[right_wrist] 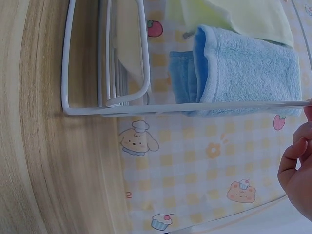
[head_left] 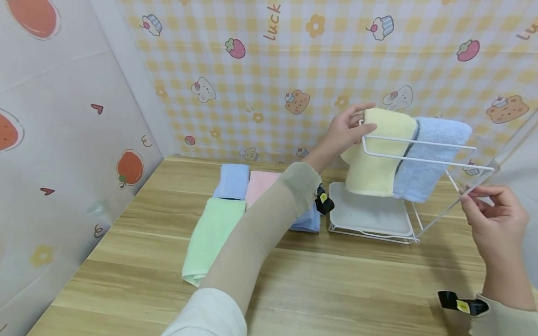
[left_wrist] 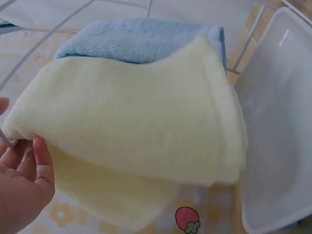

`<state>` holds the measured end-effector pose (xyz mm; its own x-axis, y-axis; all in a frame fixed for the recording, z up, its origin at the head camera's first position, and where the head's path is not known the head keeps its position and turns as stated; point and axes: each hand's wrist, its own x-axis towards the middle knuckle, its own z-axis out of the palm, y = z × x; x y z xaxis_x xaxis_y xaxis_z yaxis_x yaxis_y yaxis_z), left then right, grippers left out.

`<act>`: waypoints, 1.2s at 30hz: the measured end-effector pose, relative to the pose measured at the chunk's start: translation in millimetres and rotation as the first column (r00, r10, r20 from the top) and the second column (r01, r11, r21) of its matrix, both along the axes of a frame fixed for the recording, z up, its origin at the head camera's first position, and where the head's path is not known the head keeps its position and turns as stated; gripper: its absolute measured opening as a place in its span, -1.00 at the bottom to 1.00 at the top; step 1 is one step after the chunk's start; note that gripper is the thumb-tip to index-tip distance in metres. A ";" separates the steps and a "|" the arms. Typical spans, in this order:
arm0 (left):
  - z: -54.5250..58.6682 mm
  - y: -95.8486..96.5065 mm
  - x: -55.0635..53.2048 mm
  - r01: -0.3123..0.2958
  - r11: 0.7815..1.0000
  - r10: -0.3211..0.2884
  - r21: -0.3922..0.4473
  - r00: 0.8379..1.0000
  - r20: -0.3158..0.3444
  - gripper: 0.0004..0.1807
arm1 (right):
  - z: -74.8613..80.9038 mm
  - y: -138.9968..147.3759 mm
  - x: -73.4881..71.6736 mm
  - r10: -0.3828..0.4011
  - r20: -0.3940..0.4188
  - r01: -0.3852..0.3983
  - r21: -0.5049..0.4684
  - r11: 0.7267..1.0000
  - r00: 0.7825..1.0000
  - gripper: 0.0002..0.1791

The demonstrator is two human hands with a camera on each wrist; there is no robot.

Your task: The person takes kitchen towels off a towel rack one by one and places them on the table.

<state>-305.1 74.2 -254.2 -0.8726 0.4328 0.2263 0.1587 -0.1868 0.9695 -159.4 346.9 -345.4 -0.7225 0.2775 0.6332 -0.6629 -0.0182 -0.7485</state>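
Note:
A yellow towel (head_left: pixel 376 163) hangs folded over the upper bars of a white wire rack (head_left: pixel 440 217). Beside it on the same bars hangs a light blue towel (head_left: pixel 439 144). My left hand (head_left: pixel 346 129) pinches the yellow towel's left edge at the end of the bars, thumb in front. In the left wrist view a lower layer of that towel droops under the hand (left_wrist: pixel 24 185). With thumb and fingers, my right hand (head_left: pixel 498 219) pinches the rack's slanted side wire, to the right of the blue towel. Part of the right hand (right_wrist: pixel 298 165) shows at the right wrist view's edge.
A white tray (head_left: pixel 370 217) sits in the rack's base, under the towels. Left of it on the wooden table (head_left: pixel 126 252) lie a green towel (head_left: pixel 214 238), a small blue one (head_left: pixel 234 182) and a pink one (head_left: pixel 260 182), partly behind my left forearm. A patterned cloth (head_left: pixel 260 84) hangs behind.

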 end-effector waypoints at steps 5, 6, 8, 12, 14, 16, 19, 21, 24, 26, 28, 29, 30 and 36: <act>5.1 1.7 0.3 -0.029 1.000 0.028 0.009 0.999 0.026 -0.41 | -0.1 0.4 0.6 -0.027 0.015 0.026 0.029 0.999 1.000 -0.64; 6.2 2.3 0.7 -0.038 0.999 0.038 0.006 0.999 0.033 -0.41 | -0.1 0.5 0.7 -0.035 0.016 0.034 0.036 0.999 0.999 -0.63; 7.9 3.2 1.4 -0.057 0.998 0.056 0.005 0.997 0.047 -0.42 | -0.3 0.5 0.4 -0.037 0.012 0.037 0.042 0.998 0.999 -0.64; 9.7 4.5 3.2 -0.091 0.996 0.091 -0.001 0.995 0.047 -0.44 | -1.5 0.2 -0.4 -0.002 -0.010 0.002 0.011 1.000 1.000 -0.64; 10.2 4.8 4.0 -0.113 0.994 0.113 -0.005 0.993 0.032 -0.46 | -2.2 -0.3 -0.3 0.018 -0.016 -0.018 -0.011 1.000 1.000 -0.64; 11.3 5.2 4.3 -0.153 0.988 0.154 -0.012 0.988 0.029 -0.47 | -2.7 -0.7 0.2 0.023 -0.020 -0.023 -0.009 1.000 1.000 -0.65; 12.7 5.1 4.8 -0.215 0.977 0.215 -0.013 0.976 0.032 -0.49 | -3.2 -1.0 0.4 0.032 -0.032 -0.032 -0.001 0.999 0.999 -0.66; 13.6 4.9 5.1 -0.249 0.968 0.250 -0.008 0.967 0.046 -0.50 | -3.1 -1.0 0.3 0.029 -0.039 -0.028 0.014 0.999 0.999 -0.67; 14.1 5.0 6.4 -0.268 0.963 0.268 -0.001 0.962 0.058 -0.52 | -3.2 -0.5 0.2 0.027 -0.038 -0.026 0.015 1.000 0.999 -0.68; 15.0 5.7 7.2 -0.286 0.958 0.285 0.002 0.956 0.067 -0.52 | -3.1 -0.7 0.0 0.018 -0.038 -0.017 0.025 1.000 0.999 -0.69; 16.3 6.4 7.9 -0.305 0.952 0.303 0.015 0.950 0.072 -0.52 | -2.7 -1.1 -0.2 0.006 -0.041 -0.005 0.036 0.999 0.999 -0.70; 17.2 6.9 8.2 -0.319 0.948 0.318 0.014 0.945 0.074 -0.52 | -2.5 -1.5 -0.1 -0.002 -0.042 0.003 0.039 0.999 0.999 -0.71; 18.0 7.1 8.6 -0.330 0.944 0.328 0.021 0.942 0.076 -0.52 | -2.3 -1.9 -0.1 -0.009 -0.044 0.010 0.039 0.999 0.999 -0.71; 20.5 6.2 9.3 -0.359 0.932 0.356 0.044 0.933 0.057 -0.55 | -2.5 -2.3 -0.7 -0.014 -0.039 0.015 0.018 1.000 0.999 -0.71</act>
